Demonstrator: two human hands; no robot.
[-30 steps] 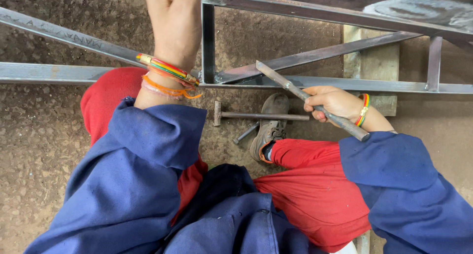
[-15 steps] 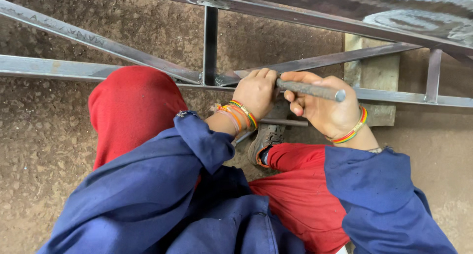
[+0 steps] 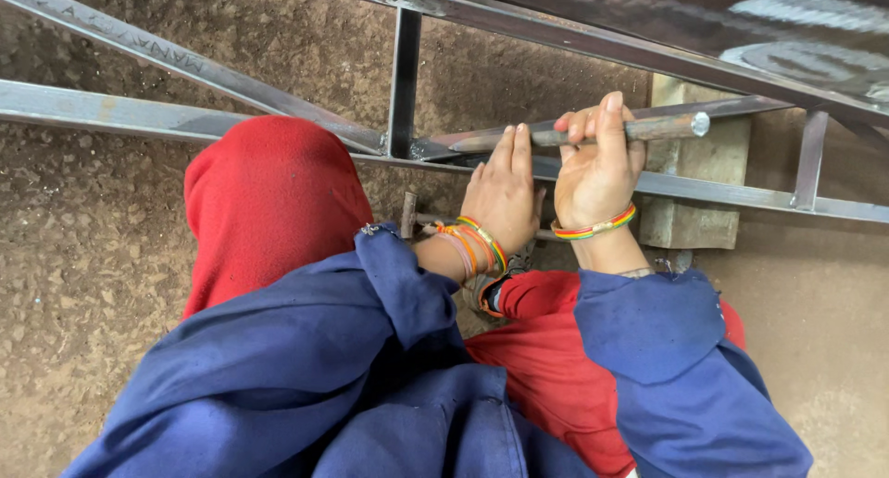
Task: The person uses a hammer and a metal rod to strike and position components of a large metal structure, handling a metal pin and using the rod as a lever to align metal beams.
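The right hand [image 3: 597, 168] grips a metal rod [image 3: 648, 129] lying across the steel frame [image 3: 741, 195]. The left hand [image 3: 505, 195] lies flat and spread, fingertips touching the rod's near end.

A grey concrete block [image 3: 690, 191] and a hammer [image 3: 412, 220] rest on the brown dirt ground [image 3: 83, 256].

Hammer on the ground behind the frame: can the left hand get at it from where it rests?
Probably yes: the left hand lies just above the hammer, and the gap below the frame looks open.

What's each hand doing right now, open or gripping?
Left hand: open, flat against the metal frame.
Right hand: closed around a metal rod.
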